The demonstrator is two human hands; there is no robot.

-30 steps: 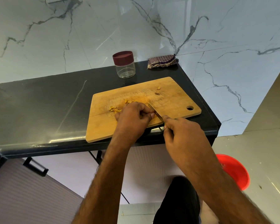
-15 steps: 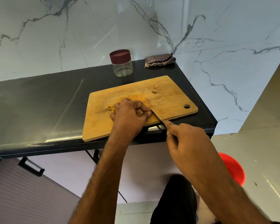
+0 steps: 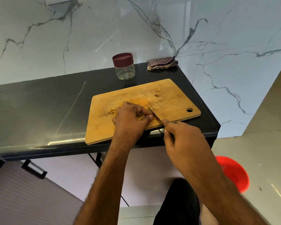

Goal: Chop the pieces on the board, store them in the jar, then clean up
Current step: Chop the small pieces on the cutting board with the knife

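Observation:
A wooden cutting board (image 3: pixel 172 101) lies on the black counter (image 3: pixel 39 101). My left hand (image 3: pixel 131 120) presses down on a small yellow-brown piece, mostly hidden under the fingers. Chopped yellow bits (image 3: pixel 112 110) lie just left of that hand. Two small pieces (image 3: pixel 157 92) sit farther back on the board. My right hand (image 3: pixel 183 140) grips a knife (image 3: pixel 155 115), its blade angled across the board against my left fingertips. A clear jar (image 3: pixel 125 67) with a maroon lid on stands behind the board.
A striped folded cloth (image 3: pixel 161 63) lies in the back right corner against the marble wall. The counter ends just right of the board. A red bucket (image 3: pixel 234 172) stands on the floor below right. Cabinet handles (image 3: pixel 33 169) are under the counter.
The view has shifted slightly. The knife and both hands keep nearly the same place on the board, the blade edging a little along the piece under my left fingers.

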